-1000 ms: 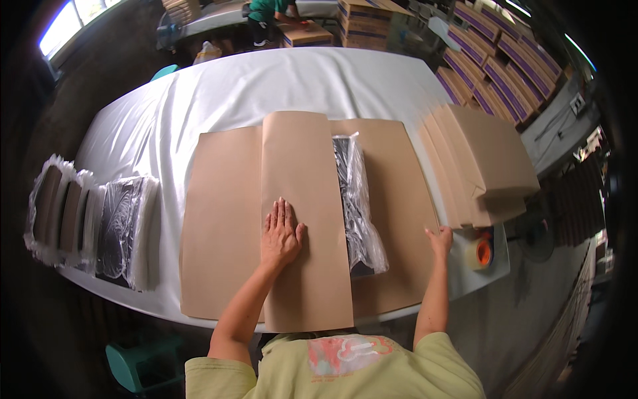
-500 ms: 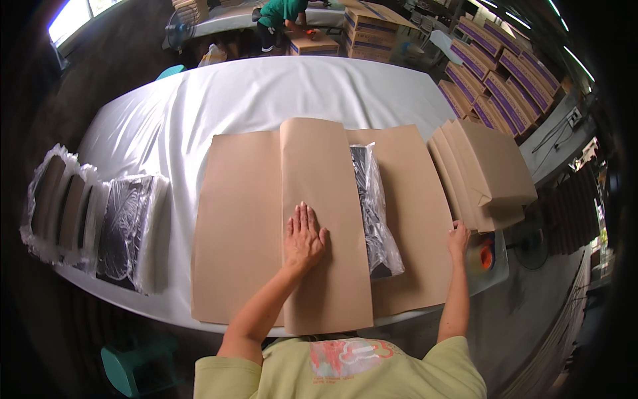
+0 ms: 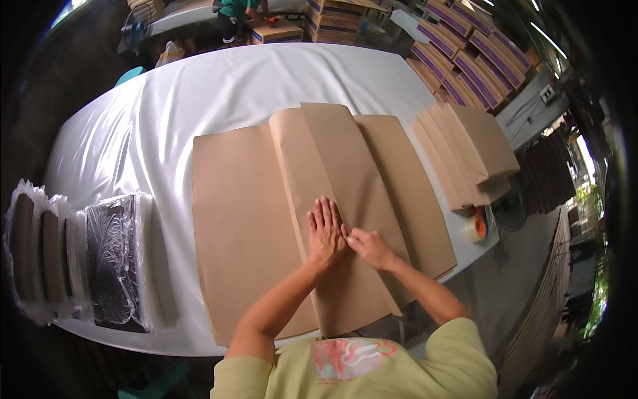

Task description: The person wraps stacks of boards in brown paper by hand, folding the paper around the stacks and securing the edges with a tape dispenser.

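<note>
A sheet of brown kraft paper [image 3: 352,173] is folded over in the middle of a brown paper stack [image 3: 239,219]. My left hand [image 3: 327,233] lies flat on the fold, fingers stretched out and pointing away from me. Close beside its fingertips and thumb, my right hand [image 3: 372,249] is closed with the edge of the upper paper flap at its fingers. That flap now lies over the plastic-wrapped dark item, which is hidden from sight. To the left stand plastic-wrapped dark panels [image 3: 116,263].
Folded brown paper parcels [image 3: 475,149] stand at the right of the white-covered table [image 3: 219,86]. An orange-cored tape roll [image 3: 476,228] sits by its right edge. Stacked cartons [image 3: 465,60] rise behind. At the far table, a person in green [image 3: 234,10] is beside a carton.
My right hand has come left from the parcels, bringing the right paper flap over the plastic-wrapped item. My left hand stays flat on the paper. The whole view has shifted and tilted.
</note>
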`<state>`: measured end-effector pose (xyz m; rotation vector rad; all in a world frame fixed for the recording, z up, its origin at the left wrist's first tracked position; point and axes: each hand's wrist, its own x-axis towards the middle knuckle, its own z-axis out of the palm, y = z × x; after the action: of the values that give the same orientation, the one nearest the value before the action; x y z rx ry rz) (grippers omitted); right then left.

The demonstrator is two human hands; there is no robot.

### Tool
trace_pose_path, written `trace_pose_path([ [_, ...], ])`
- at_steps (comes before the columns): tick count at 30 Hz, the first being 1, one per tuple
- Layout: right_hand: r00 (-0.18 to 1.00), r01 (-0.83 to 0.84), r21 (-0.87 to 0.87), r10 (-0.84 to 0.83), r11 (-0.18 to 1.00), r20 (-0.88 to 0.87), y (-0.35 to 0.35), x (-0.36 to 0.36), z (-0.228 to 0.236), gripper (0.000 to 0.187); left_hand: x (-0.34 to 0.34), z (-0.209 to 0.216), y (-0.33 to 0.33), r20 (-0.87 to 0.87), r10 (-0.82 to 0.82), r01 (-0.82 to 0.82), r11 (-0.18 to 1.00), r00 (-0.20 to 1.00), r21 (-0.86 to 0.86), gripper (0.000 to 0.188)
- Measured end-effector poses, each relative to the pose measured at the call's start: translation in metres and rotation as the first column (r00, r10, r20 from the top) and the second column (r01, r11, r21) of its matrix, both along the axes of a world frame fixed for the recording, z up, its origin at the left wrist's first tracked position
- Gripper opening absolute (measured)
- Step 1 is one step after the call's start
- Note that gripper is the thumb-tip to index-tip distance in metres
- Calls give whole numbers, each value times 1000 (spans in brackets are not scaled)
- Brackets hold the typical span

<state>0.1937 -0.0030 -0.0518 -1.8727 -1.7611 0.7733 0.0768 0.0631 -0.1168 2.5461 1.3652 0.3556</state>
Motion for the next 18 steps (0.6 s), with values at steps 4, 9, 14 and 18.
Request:
trace_pose_path([
  [4,999,-37,-33,37,999,-6,7,-2,-10,25,-4,13,7,-156,-90,82,995,984,-56,66],
  [9,993,-13,-104,1,995,-119,8,-3,-10,26,-13,13,9,102,-103,123,969,989,-213,49],
  [14,994,31,-44,-35,999,-105,5,-5,-6,24,-16,16,12,633,133,117,934,763,-337,41],
  [18,1000,-16,-15,16,1000,-7,7,-5,-18,22,-7,13,10,608,150,-4,972,780,-236,35],
])
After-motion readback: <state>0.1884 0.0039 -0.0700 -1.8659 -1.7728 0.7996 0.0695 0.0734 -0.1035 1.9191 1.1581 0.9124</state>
